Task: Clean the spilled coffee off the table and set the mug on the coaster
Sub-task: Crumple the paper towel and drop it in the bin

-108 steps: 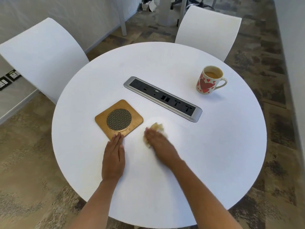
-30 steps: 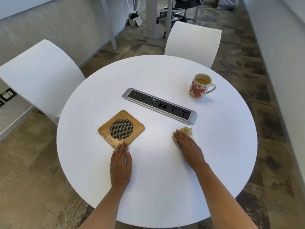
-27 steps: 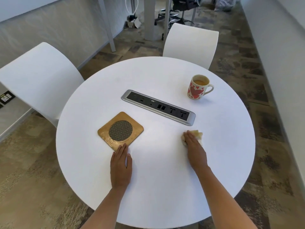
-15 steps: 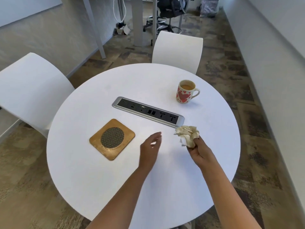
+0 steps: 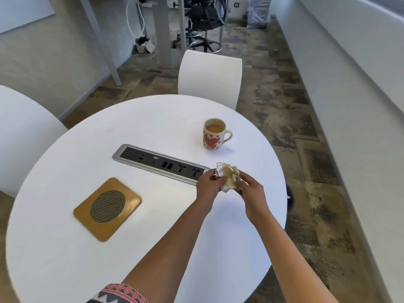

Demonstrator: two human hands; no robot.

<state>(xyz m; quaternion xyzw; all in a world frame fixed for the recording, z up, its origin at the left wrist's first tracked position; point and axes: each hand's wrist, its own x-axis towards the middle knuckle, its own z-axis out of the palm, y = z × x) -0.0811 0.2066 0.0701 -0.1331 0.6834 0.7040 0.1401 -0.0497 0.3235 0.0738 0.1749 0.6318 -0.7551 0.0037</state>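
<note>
A crumpled, coffee-stained paper napkin [image 5: 228,174] is held above the round white table [image 5: 65,248], right of centre. My left hand [image 5: 207,182] pinches its left side and my right hand [image 5: 251,191] grips its right side. A white mug with red hearts [image 5: 213,136], holding milky coffee, stands at the far right of the table, handle pointing right. The square wooden coaster with a round mesh centre [image 5: 107,208] lies on the left, apart from both hands. I see no coffee left on the tabletop.
A silver power and socket strip [image 5: 160,164] runs across the table's middle, just beyond my hands. White chairs stand at the far side [image 5: 209,77] and at the left [image 5: 24,132]. Desk legs and an office chair [image 5: 203,20] are further back.
My right hand stopped wiping and lifted the napkin off the table. My left hand left the spot beside the coaster, moved right and took hold of the napkin too. The view tilted up.
</note>
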